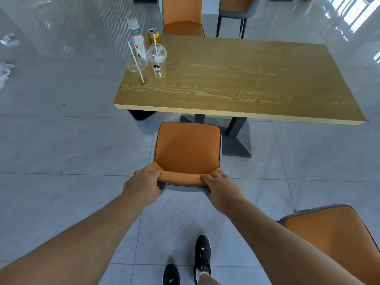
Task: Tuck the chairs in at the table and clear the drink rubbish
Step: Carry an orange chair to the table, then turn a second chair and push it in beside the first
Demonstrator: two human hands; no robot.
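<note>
An orange chair [188, 148] stands in front of me, its seat just short of the wooden table [236, 79]. My left hand [145, 185] and my right hand [221, 191] both grip the top of its backrest. On the table's far left corner stand a plastic bottle [138, 41], a gold can [153, 37], an open clear cup [137, 68] with a straw and a lidded clear cup [158, 59] with a straw.
A grey bin [144, 122] sits under the table's near left corner. Another orange chair [337, 241] is at my lower right. Two more chairs [182, 16] [236, 8] stand beyond the table. The table's dark pedestal base [236, 142] lies right of the held chair.
</note>
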